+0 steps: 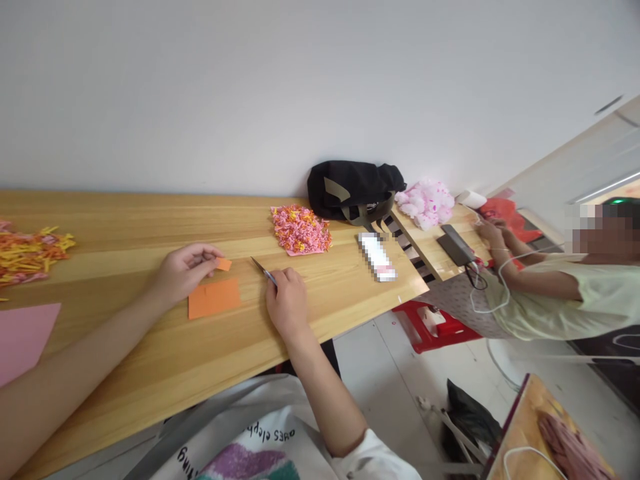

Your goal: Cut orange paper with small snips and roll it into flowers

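My left hand point(183, 270) pinches a small orange paper piece point(223, 264) just above the wooden table point(150, 360). A larger orange paper rectangle point(214, 298) lies flat right under that hand. My right hand point(287, 303) rests on the table and grips scissors point(263, 270), whose closed blades point toward the small orange piece. A heap of pink, yellow and orange paper bits point(301, 229) lies beyond the scissors.
Yellow and orange paper strips point(30, 252) lie at far left, with a pink sheet point(23, 337) near the front edge. A black bag point(353, 189), a phone point(377, 256) and pink paper flowers point(425, 202) sit to the right. Another person point(565, 287) sits at the adjoining table, above a red stool point(430, 327).
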`<state>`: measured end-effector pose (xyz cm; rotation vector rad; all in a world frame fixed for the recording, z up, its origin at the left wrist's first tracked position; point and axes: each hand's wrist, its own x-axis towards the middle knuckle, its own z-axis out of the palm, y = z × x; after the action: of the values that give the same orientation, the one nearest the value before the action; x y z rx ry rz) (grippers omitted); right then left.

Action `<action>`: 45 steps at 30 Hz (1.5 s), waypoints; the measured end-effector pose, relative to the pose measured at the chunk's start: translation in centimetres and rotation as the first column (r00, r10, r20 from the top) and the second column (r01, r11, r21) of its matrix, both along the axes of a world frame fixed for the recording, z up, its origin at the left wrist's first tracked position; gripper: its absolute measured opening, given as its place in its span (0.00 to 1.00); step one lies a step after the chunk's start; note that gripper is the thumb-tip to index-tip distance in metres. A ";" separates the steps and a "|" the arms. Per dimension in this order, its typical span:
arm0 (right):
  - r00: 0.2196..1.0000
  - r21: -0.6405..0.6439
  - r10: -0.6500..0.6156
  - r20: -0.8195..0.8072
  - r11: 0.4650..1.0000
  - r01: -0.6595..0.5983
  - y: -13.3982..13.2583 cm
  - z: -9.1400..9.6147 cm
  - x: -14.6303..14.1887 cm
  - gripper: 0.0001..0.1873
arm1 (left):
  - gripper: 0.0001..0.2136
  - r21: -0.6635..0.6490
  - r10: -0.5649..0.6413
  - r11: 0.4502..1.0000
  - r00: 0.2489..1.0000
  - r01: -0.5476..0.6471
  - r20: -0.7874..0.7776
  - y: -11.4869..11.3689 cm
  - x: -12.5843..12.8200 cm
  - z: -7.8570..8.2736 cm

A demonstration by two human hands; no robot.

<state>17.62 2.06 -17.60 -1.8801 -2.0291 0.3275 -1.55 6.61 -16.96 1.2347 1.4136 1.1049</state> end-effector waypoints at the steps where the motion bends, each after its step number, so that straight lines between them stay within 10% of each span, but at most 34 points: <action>1: 1.000 0.001 0.000 -0.001 1.000 0.000 0.0 0.0 0.0 0.13 | 0.10 0.001 -0.003 1.000 1.000 0.003 -0.003 0.0 0.0 0.0; 22: 0.981 0.061 -0.062 -0.182 0.995 0.074 -0.2 -0.7 0.4 0.12 | 0.09 -0.005 0.007 1.000 1.000 -0.007 -0.016 -0.1 0.1 0.3; 31: 0.723 0.003 -0.050 -0.689 0.997 0.072 0.6 0.0 0.0 0.13 | 0.12 0.074 -0.031 0.997 0.999 0.028 0.038 -0.2 0.3 0.0; 45: 0.472 -0.311 -0.196 -0.859 0.934 -0.178 3.9 1.0 -2.0 0.18 | 0.18 -0.004 -0.206 0.978 0.972 0.208 0.113 0.4 1.4 0.4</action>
<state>15.61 5.94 -16.62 -1.3524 -1.2302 1.4386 -0.19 7.03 -16.54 1.2579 1.1784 1.0012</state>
